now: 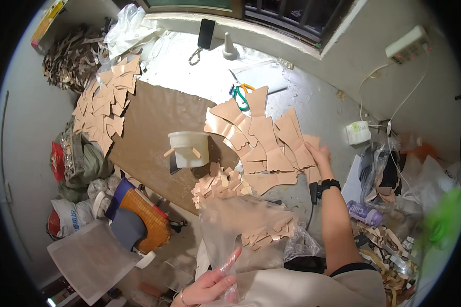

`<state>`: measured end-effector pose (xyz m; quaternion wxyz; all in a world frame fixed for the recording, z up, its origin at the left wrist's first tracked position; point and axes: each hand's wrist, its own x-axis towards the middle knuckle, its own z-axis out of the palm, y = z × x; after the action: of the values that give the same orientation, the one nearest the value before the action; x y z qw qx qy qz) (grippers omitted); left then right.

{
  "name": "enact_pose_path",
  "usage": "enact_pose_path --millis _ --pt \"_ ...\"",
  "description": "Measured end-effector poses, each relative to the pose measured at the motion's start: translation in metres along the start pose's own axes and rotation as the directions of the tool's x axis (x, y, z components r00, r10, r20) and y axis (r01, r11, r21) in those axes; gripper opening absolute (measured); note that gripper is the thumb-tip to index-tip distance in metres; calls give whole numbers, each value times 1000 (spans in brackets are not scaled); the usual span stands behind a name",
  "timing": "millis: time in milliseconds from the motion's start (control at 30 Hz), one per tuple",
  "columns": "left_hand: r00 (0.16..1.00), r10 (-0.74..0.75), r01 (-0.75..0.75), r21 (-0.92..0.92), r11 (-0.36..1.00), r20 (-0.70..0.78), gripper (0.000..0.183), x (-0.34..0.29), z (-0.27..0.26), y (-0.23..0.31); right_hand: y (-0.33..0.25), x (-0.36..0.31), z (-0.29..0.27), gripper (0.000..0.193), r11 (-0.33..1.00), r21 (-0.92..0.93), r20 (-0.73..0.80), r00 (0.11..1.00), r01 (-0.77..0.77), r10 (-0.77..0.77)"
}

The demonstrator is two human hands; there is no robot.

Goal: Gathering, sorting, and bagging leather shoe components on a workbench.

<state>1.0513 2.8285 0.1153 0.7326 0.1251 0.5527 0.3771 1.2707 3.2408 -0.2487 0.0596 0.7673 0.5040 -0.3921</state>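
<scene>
My left hand (pixel 212 284) grips the edge of a clear plastic bag (pixel 241 225) near my lap; the bag holds several small tan cut pieces (pixel 269 233). My right hand (pixel 318 156), with a black watch on its wrist, reaches out and rests on a spread of large tan leather-like cut pieces (pixel 264 138) on the work table (pixel 312 102). A loose heap of small tan pieces (pixel 220 184) lies between the bag and the large ones.
A white tub (pixel 188 148) with wooden sticks stands on a brown board (pixel 148 133). More tan pieces (pixel 105 100) lie at the far left. Scissors (pixel 239 94), a phone (pixel 206 33), a power strip (pixel 407 45), bags and scraps (pixel 389 245) at right, a stool (pixel 138 217) below.
</scene>
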Motion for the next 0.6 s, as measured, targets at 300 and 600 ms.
enact_pose_path --millis 300,600 --pt "938 20 -18 -9 1000 347 60 16 -16 -2 27 11 36 94 914 258 -11 946 315 -323" --pt "977 78 -91 54 994 198 61 0 -18 -13 -14 -101 21 57 761 614 222 879 210 -422"
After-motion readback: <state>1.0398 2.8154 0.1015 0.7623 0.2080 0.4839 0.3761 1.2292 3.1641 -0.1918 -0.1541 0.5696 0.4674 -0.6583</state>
